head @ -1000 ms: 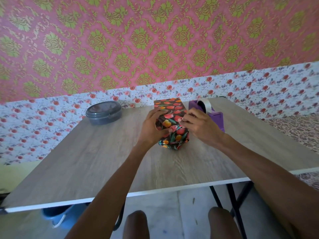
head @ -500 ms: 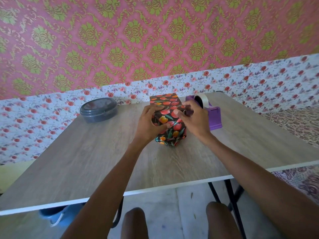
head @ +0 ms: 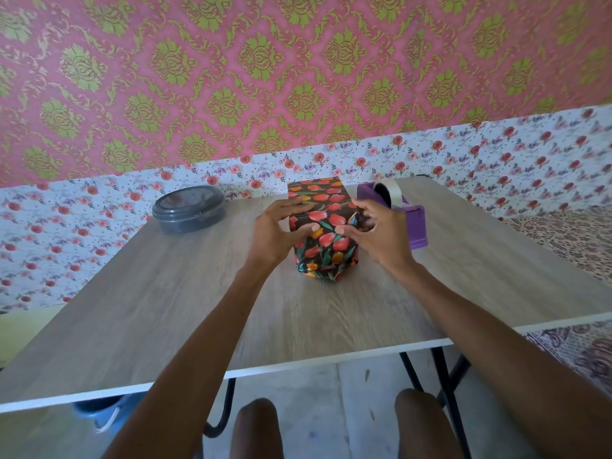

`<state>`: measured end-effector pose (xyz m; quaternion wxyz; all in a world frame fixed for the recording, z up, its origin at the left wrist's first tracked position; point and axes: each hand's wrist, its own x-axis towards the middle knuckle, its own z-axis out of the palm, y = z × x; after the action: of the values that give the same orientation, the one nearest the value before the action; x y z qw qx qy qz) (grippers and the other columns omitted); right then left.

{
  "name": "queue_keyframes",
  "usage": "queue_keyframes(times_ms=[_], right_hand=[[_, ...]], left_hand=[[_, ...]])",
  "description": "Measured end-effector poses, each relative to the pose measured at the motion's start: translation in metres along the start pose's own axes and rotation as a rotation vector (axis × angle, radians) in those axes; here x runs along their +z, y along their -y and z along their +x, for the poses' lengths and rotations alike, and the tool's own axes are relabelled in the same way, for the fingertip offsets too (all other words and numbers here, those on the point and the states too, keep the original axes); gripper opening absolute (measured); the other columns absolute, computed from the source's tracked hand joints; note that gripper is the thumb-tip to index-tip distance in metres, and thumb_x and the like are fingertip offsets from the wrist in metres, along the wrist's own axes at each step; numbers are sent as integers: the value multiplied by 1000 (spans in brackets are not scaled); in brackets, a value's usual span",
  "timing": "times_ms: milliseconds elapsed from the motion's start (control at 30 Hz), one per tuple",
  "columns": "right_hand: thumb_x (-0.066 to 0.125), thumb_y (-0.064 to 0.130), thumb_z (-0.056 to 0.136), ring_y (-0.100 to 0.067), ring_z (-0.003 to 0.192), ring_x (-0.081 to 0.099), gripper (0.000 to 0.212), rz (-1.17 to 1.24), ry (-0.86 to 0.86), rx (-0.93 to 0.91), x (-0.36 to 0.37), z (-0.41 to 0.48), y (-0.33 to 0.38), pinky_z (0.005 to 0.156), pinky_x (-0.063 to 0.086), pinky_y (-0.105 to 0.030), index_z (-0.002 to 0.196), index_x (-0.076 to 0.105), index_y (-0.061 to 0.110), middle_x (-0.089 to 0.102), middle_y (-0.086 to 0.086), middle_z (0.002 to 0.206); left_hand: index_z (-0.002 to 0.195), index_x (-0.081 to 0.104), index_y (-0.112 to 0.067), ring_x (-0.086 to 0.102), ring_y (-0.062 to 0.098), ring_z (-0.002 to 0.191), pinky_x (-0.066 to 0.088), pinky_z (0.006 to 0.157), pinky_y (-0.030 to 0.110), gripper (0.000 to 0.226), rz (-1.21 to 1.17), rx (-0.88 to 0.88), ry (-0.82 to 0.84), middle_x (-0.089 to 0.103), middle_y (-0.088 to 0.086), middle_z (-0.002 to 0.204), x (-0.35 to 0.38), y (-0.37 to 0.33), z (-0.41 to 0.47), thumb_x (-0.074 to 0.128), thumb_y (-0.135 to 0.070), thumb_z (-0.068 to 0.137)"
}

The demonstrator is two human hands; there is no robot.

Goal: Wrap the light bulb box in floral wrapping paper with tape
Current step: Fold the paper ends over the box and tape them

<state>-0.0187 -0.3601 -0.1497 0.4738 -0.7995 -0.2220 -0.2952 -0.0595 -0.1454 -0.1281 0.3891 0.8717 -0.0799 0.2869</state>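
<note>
The light bulb box (head: 326, 226), fully covered in dark floral paper with red tulips, stands upright near the middle of the wooden table (head: 198, 309). My left hand (head: 275, 230) grips its left side, fingers over the top edge and thumb on the near face. On the box's right, my right hand (head: 381, 233) has its fingers spread, with the thumb tip touching the near face and the fingertips at the upper right edge. No piece of tape is visible in either hand.
A purple tape dispenser (head: 415, 226) with a clear tape roll (head: 394, 193) stands just right of the box, behind my right hand. A grey round lidded container (head: 188, 208) sits at the table's far left. My knees show below the table's near edge.
My right hand has slid from the box's near face to its right side and its fingers have spread. My left hand stays on the left side. The box has not moved on the table.
</note>
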Motion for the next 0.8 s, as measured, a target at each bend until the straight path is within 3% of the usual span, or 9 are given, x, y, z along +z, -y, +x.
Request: queue_keyframes(times_ms=[133,200,400,600,700,800], right_hand=[[87,48,64,-7,89,66,81,-24,19,33,2,-4,0,75,55,-14,133,61,17,73,-3,111],[89,47,63,-6,93,64,85,-52,25,21,3,-7,0,72,45,-5,136,58,16,71,0,116],[88,46,64,-15,110,61,88,-78,-1,26,10,-15,1,91,54,-29,139,51,18,62,0,131],[90,43,63,-16,110,60,90,-87,13,68,8,-10,3,92,55,-36,140,50,17,62,0,130],[90,43,63,-16,107,63,91,-94,15,96,2,-8,2,90,54,-29,140,50,15,66,-1,125],[90,42,63,-18,106,65,91,-117,12,80,-4,-6,1,89,53,-28,140,51,13,68,-4,122]], left_hand=[[120,67,-30,50,2,116,40,96,15,66,51,3,-32,58,-7,133,7,-2,-4,91,-41,60],[120,65,-29,50,1,112,37,90,5,67,87,27,-22,57,-7,131,10,-2,-5,91,-41,60],[124,59,-27,45,-2,108,32,81,-3,71,134,35,9,47,-15,125,10,-4,-8,92,-36,61],[122,59,-24,47,8,112,48,96,23,72,167,37,40,49,-1,132,12,-15,-3,93,-30,60],[122,57,-26,52,18,113,52,96,38,73,206,32,25,49,0,130,24,-20,-1,90,-33,57],[124,50,-27,50,25,113,52,93,40,75,273,6,15,44,0,132,37,-28,1,86,-36,59]])
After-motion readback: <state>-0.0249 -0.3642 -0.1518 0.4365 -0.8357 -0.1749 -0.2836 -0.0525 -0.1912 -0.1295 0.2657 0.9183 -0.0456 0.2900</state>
